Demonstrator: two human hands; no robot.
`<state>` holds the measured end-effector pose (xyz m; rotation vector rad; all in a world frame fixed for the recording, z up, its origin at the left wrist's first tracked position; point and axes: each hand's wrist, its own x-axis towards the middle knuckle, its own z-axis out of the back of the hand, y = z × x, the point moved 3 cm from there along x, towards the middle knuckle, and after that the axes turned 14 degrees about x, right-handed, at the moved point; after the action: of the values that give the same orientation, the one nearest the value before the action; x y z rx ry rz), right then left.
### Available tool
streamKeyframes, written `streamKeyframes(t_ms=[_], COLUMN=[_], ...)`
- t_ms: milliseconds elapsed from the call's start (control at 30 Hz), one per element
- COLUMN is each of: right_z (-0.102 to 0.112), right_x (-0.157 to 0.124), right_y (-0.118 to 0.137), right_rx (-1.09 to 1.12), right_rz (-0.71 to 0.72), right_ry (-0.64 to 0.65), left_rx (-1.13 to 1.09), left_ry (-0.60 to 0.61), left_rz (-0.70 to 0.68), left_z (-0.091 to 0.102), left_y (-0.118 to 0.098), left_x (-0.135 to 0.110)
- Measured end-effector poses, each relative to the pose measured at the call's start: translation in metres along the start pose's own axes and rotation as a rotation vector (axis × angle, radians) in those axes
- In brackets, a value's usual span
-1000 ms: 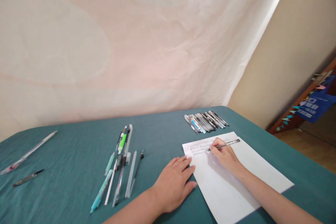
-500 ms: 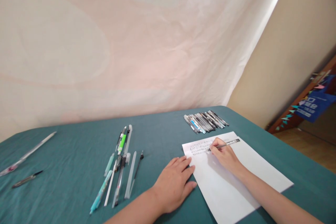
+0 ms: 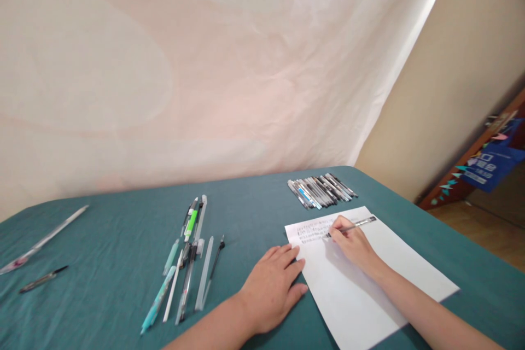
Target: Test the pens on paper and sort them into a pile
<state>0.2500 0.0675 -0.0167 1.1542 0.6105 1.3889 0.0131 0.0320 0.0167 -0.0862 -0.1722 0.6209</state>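
A sheet of white paper [image 3: 356, 295] lies on the green-covered table, with several lines of small dark handwriting near its top edge. My right hand [image 3: 348, 240] rests on the sheet, fingers pinched round a clear pen [image 3: 361, 223] with a dark end. The pen's tip is at the written lines, partly hidden by the fingers. Flat on the table at the sheet's left edge is my left hand [image 3: 274, 287], its fingers stretched out and the fingertips touching the paper. Nothing shows in that hand.
A row of many pens [image 3: 322, 191] lies behind the paper. Left of my left hand is a loose group of pens and parts, among them a green pen [image 3: 191, 225] and a turquoise pen [image 3: 158, 299]. Farther left lie a dark pen part [image 3: 43, 279] and a long clear wrapper [image 3: 45, 239].
My right hand with the pen has shifted very slightly to the right along the written line. My left hand stays where it was.
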Motion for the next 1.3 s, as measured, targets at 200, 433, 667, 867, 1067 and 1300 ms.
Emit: streamKeyframes(t_ms=[200, 433, 667, 867, 1067, 1300], right_z=[-0.001, 0.001, 0.001, -0.007, -0.043, -0.11], right_x=[0.0, -0.001, -0.003, -0.01, -0.014, -0.012], right_y=[0.001, -0.003, -0.004, 0.02, 0.06, 0.093], right_rx=[-0.006, 0.064, 0.166, 0.051, 0.054, -0.013], right_rz=[0.012, -0.024, -0.107, 0.007, 0.047, 0.247], right_ry=[-0.003, -0.053, -0.071, 0.018, 0.26, 0.496], left_rx=[0.007, 0.016, 0.031, 0.149, 0.272, 0.358], left_ry=[0.0, -0.005, -0.012, 0.003, 0.112, 0.217], left_rz=[0.005, 0.004, 0.002, 0.094, 0.39, 0.604], left_z=[-0.001, 0.0, 0.001, 0.01, 0.052, 0.079], left_y=[0.0, 0.0, -0.001, 0.009, 0.055, 0.094], left_x=[0.0, 0.0, -0.002, -0.002, -0.01, -0.033])
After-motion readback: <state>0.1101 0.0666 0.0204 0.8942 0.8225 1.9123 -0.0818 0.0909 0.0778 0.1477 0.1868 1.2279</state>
